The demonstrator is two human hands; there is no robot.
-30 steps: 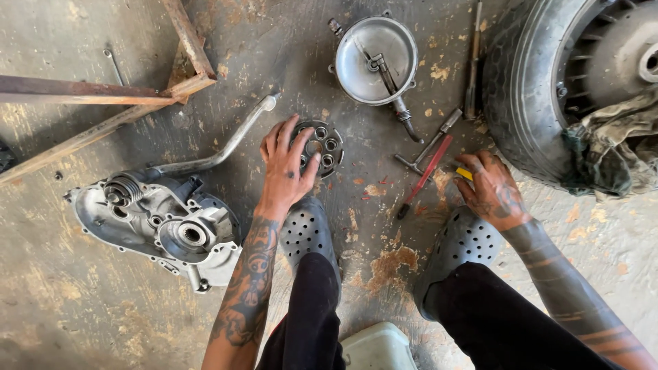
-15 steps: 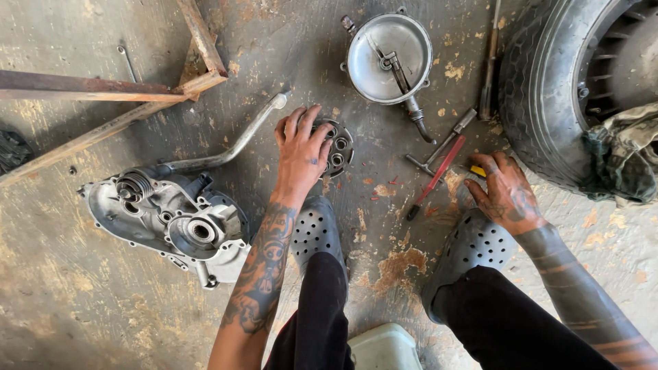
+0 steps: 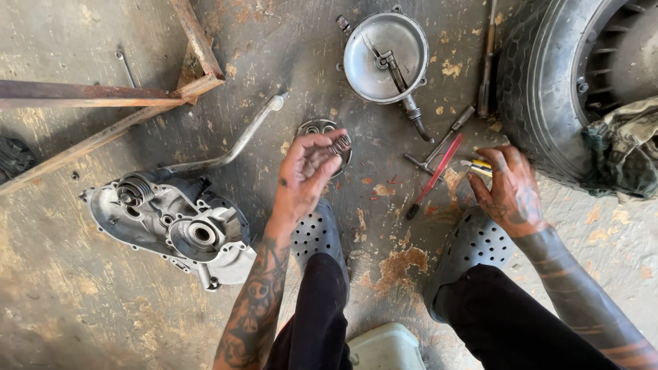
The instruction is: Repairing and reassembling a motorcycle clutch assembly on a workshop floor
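Note:
My left hand [image 3: 301,181] is raised palm up, with a small coil spring [image 3: 340,144] pinched between its fingertips. It hovers just above a round metal plate with holes [image 3: 314,127] lying on the concrete floor. My right hand [image 3: 510,192] is low over the floor beside the tyre, its fingers on the end of a yellow-handled tool [image 3: 476,166]. The hand is blurred, so I cannot tell whether it grips the tool. A red-handled screwdriver [image 3: 436,177] and a T-shaped wrench [image 3: 439,147] lie between my hands.
An engine casing [image 3: 171,226] with a long bent lever [image 3: 233,147] lies at the left. A round metal cover [image 3: 386,51] sits at the top, a tyre [image 3: 541,89] with a cloth [image 3: 627,147] at the right. A rusty frame [image 3: 103,96] crosses the upper left. Grey clogs [image 3: 317,236] are below.
My left hand has lifted off the round plate, turned palm up and now holds a spring. My right hand has shifted slightly toward the yellow-handled tool.

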